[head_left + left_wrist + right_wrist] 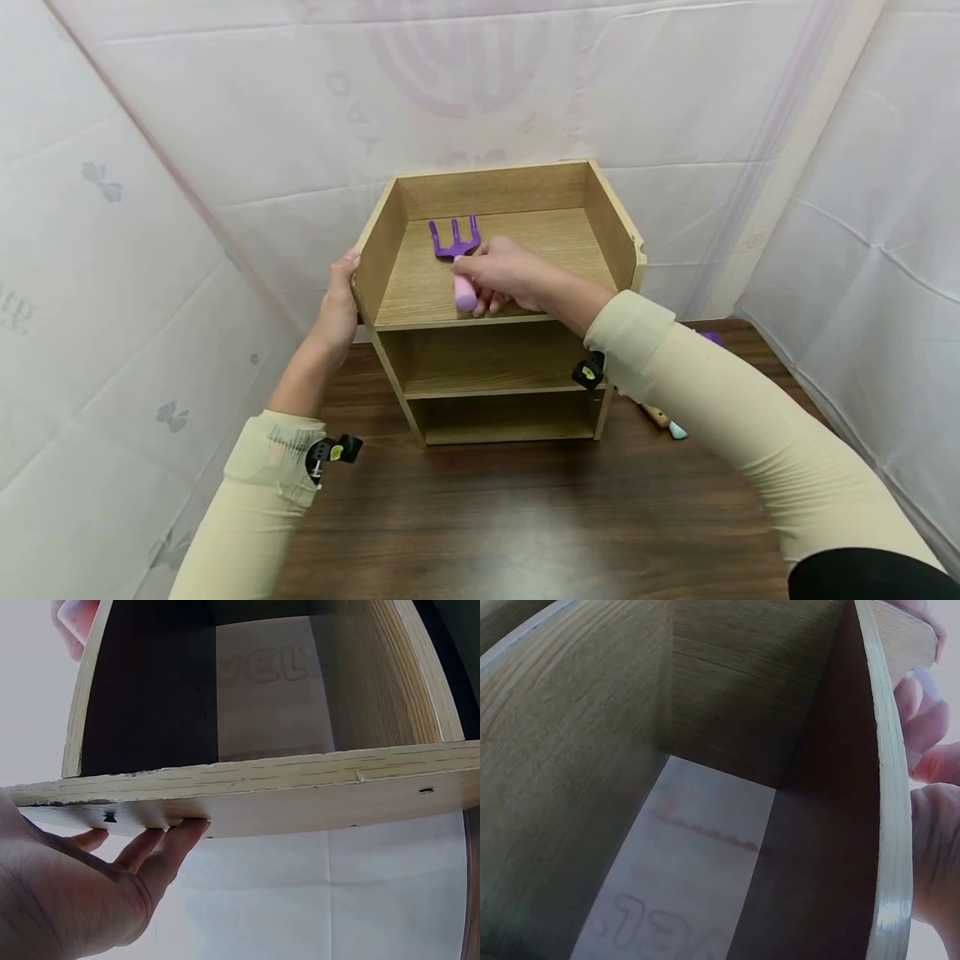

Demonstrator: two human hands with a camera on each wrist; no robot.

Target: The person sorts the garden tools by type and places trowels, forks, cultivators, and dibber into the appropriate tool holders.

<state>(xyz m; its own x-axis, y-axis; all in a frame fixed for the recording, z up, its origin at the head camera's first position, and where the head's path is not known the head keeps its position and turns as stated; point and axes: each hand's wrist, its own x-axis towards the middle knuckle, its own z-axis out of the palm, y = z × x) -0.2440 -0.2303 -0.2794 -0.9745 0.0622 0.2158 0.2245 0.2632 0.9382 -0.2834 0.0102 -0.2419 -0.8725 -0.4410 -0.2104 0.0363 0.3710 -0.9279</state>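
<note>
A small garden hand fork (456,246) with three purple tines and a pink handle lies over the top tier of a wooden shelf (510,319), tines toward the back. My right hand (504,271) pinches its handle between thumb and fingers. The handle's pale end (927,681) peeks past the shelf board in the right wrist view. At the shelf's left side panel, my left hand (337,304) holds the edge. In the left wrist view, the fingers (176,844) of that hand press the panel's outer face; its thumb is hidden there.
The shelf stands on a dark brown wooden table (480,517), with two lower tiers below the top one. Right of it, partly behind my right arm, lie a wooden-handled item (656,415) with a light blue end and something purple (711,337). Pale printed sheets (262,100) surround the table.
</note>
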